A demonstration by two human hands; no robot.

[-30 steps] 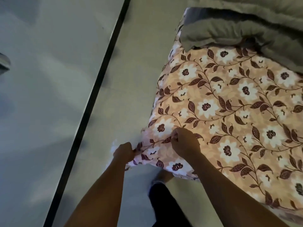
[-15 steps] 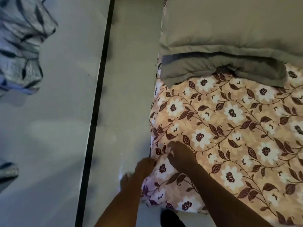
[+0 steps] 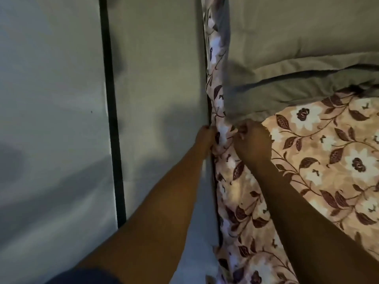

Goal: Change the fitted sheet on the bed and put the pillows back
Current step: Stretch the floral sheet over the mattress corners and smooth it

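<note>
Sheet [image 3: 320, 152]: soft, light, likely bunching; left hand [image 3: 205, 138] and right hand [image 3: 253, 140] are pinching its side edge, the best hold.

We note two arms in view, both bare from wrist to frame edge. L forearm [image 3: 164, 212]: long, slim, widening toward the elbow end, surface smooth. R forearm [image 3: 307, 222]: same build, but in deeper shadow, so detail is poor. L hand [image 3: 205, 138]: small, narrow. We see dark polish on at least one nail [image 3: 207, 126], poss. two. R hand [image 3: 253, 140]: rounded knuckles, short nails on the fingers [image 3: 242, 131]. Polish there we can't confirm, pic too blurred. Under the L arm, at the bottom edge, we record a patch of dark navy cloth [image 3: 82, 276] w/ rounded outline. It seems to be clothing, but we can't tell which garment.
</note>
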